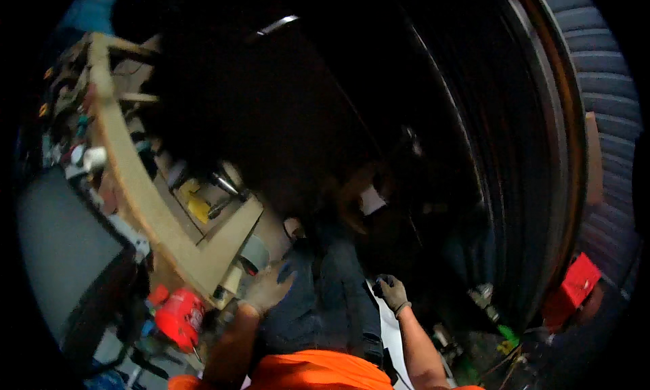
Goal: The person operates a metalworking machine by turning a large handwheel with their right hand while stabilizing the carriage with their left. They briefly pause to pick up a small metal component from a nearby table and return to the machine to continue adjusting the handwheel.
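Both hands, in grey gloves with dark fingertips, are held low in front of the body, one on each side of the dark trousers (318, 282). At the left hand (268, 290), the fingers are spread wide and pointed forward and somewhat to the right, beside the left thigh. At the right hand (391, 292), the fingers are curled inward; whether anything is gripped by them cannot be told.

Just below the right hand, a white strip (391, 332) is seen along the right thigh. Its long axis is run from the lower edge up and away from the body, with the far end leaned slightly to the left; whether it is touched by the hand cannot be told. Ahead of the left hand, a grey tub (254, 253) is placed near the corner of a wooden frame (128, 146); its axis is blurred.

On the left, a red container (179, 319) is set below the frame, and a yellow thing (197, 204) is enclosed within it. Farther ahead, a white scrap (372, 200) is surrounded by darkness. On the right, a red panel (577, 282) is tilted near a ribbed wall (602, 72).
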{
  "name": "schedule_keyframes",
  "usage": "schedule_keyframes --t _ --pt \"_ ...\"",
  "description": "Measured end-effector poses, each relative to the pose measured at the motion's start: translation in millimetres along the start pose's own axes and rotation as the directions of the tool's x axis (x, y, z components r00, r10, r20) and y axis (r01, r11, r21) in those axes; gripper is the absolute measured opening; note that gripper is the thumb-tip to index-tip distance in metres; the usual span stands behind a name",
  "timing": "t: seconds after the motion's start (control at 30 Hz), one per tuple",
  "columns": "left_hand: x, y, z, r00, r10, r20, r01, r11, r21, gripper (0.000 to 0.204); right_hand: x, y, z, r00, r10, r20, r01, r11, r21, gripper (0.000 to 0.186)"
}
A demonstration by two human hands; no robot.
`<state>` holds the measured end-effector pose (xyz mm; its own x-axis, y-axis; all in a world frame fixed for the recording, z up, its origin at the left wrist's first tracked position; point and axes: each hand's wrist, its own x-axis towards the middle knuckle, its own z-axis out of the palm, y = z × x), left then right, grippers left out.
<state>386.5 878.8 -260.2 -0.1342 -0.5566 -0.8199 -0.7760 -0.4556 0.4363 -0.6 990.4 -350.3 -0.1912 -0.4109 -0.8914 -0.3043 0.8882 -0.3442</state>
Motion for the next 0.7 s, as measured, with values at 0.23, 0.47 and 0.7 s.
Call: schedule_keyframes --t 0.23,0.47,0.7 --pt "-57.3 83.9 -73.2 0.982 -0.190 0.005 0.189 0.977 -0.094 0.056 67.5 16.5 -67.3 0.993 -0.103 -0.056 0.093 0.984 -0.151 0.035" --pt "-82.7 65.5 -123.8 0.983 -0.079 -0.163 0.062 0.993 -0.103 0.049 98.1 -33.2 -102.7 0.966 -0.257 0.012 0.257 0.966 0.021 0.025" --pt "-109.1 33.3 -98.2 0.936 -0.152 -0.317 0.112 0.983 -0.142 0.048 138.2 -105.1 -111.0 0.921 -0.377 0.096 0.388 0.874 -0.293 0.040"
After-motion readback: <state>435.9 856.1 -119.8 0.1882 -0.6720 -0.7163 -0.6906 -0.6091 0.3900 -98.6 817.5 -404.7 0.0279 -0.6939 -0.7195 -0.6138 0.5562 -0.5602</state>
